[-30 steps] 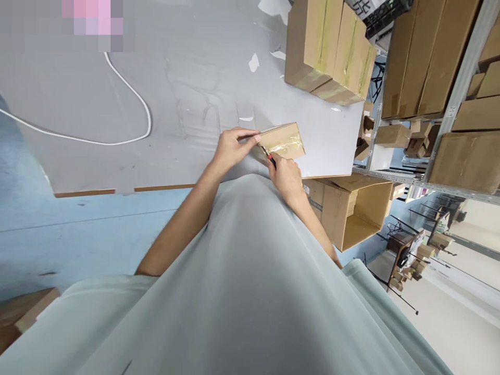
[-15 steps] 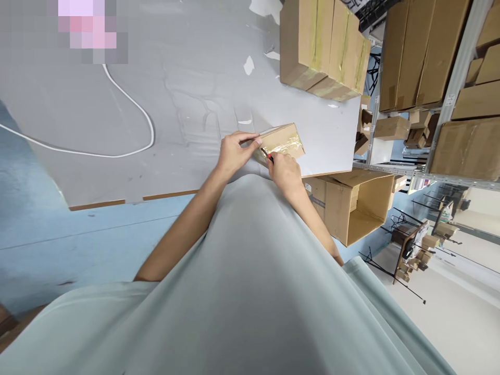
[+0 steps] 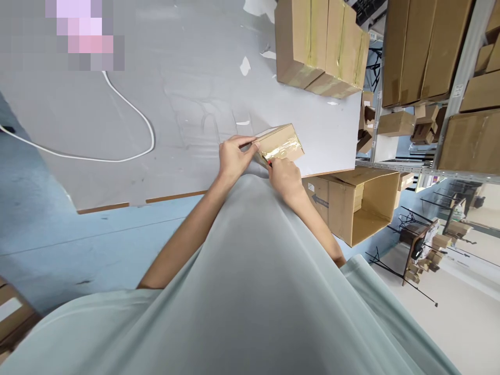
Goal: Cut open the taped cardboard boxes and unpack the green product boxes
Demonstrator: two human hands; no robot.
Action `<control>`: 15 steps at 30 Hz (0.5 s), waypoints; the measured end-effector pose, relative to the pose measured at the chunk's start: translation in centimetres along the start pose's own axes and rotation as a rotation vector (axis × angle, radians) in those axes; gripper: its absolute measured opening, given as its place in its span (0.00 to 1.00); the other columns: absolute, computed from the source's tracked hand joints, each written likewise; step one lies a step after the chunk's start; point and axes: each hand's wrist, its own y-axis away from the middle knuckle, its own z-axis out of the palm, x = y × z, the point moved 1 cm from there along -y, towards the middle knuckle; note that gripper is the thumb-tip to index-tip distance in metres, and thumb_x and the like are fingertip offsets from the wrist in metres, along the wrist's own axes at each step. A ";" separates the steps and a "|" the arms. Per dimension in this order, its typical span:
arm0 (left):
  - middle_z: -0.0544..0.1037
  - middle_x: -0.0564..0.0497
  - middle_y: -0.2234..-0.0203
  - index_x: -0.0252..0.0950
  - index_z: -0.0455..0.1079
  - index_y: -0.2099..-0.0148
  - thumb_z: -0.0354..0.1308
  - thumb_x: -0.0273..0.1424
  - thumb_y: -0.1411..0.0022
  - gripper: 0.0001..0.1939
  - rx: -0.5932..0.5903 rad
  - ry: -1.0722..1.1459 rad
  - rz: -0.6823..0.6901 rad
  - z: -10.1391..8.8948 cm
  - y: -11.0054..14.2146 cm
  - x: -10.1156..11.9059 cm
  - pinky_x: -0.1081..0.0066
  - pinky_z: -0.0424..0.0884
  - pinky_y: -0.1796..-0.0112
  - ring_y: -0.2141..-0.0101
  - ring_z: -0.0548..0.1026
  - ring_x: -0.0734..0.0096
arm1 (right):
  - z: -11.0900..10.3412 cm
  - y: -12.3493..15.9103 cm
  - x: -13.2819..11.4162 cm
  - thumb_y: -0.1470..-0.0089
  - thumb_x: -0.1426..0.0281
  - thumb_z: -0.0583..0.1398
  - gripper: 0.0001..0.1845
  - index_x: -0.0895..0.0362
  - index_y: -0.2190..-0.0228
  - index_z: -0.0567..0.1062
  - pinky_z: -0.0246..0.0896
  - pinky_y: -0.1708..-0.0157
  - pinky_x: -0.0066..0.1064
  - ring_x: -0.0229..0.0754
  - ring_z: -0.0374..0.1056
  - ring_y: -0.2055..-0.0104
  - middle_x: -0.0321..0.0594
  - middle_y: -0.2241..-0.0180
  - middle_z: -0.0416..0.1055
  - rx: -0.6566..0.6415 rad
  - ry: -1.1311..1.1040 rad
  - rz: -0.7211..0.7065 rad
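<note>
A small cardboard box (image 3: 278, 141) with shiny clear tape across its side lies near the front edge of the grey table (image 3: 187, 172). At the box's left end, my left hand (image 3: 234, 154) grips it, thumb on the near face and fingers along the top edge. My right hand (image 3: 286, 176) is closed around a small red-and-black box cutter (image 3: 269, 163), mostly hidden by the fingers. Its tip is at the taped face, close to the lower left corner; whether the blade is in the tape I cannot tell.
Taped cartons (image 3: 320, 49) stand at the table's back right. An open carton (image 3: 351, 205) sits below the right edge, beside shelves with boxes (image 3: 414, 52). A white cable (image 3: 133, 101) curves across the left side. Paper scraps (image 3: 245, 66) lie on the tabletop.
My right hand and the cutter have shifted slightly down along the box's near face, and less of the cutter shows. The left hand keeps its hold. The whole view has moved a little.
</note>
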 end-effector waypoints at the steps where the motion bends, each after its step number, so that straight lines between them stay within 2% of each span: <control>1: 0.90 0.48 0.51 0.42 0.90 0.50 0.71 0.39 0.31 0.12 0.003 -0.008 0.000 0.0 0.1 0.0 0.54 0.84 0.40 0.48 0.88 0.54 | 0.2 0.0 0.1 0.19 0.73 0.53 0.20 0.61 0.40 0.82 0.76 0.42 0.40 0.55 0.81 0.40 0.60 0.42 0.83 -0.003 0.009 -0.007; 5: 0.90 0.46 0.50 0.42 0.90 0.49 0.70 0.44 0.29 0.15 0.046 -0.015 0.013 0.2 0.4 0.1 0.53 0.84 0.40 0.48 0.88 0.54 | 0.6 -0.2 0.4 0.20 0.76 0.52 0.21 0.61 0.40 0.82 0.76 0.41 0.41 0.55 0.81 0.39 0.59 0.41 0.83 -0.004 0.008 -0.059; 11: 0.90 0.45 0.49 0.40 0.89 0.46 0.69 0.44 0.29 0.18 0.068 -0.051 -0.018 0.5 0.6 0.2 0.55 0.84 0.40 0.47 0.87 0.55 | 0.7 0.3 2.0 0.18 0.72 0.50 0.22 0.62 0.39 0.82 0.77 0.41 0.39 0.54 0.81 0.39 0.61 0.41 0.82 -0.039 0.015 -0.106; 15: 0.89 0.43 0.48 0.38 0.89 0.46 0.69 0.44 0.28 0.18 0.085 -0.037 -0.057 0.5 0.6 0.4 0.52 0.83 0.39 0.46 0.87 0.52 | 1.5 0.6 3.3 0.18 0.72 0.50 0.23 0.62 0.39 0.82 0.77 0.42 0.42 0.56 0.82 0.41 0.62 0.42 0.83 -0.074 0.009 -0.147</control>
